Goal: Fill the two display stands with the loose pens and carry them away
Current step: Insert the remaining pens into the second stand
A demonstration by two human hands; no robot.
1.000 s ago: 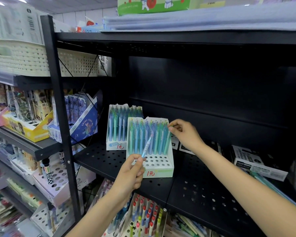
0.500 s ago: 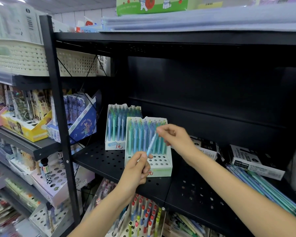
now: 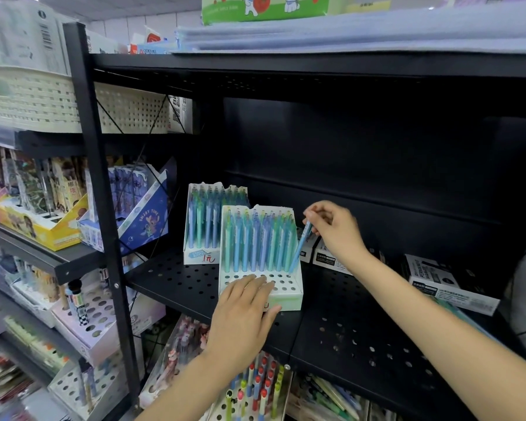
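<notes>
Fingers point(image 3: 312, 214) on pen point(image 3: 299, 249) — "1元" stand point(image 3: 289, 294)

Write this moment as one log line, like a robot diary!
step: slotting pen | right hand: pinches blue pen, tip at front stand right edge | left hand: flat on stand front | rear stand: full

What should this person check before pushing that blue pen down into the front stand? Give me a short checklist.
1. Right hand pinches the pen: ok.
2. Pen tip at the front stand right edge, over a hole: cannot tell.
3. Left hand rests flat on the stand, steadying it: ok.
4. Empty holes left in the front rows: ok.
5. Back stand full: cannot tell.
</notes>
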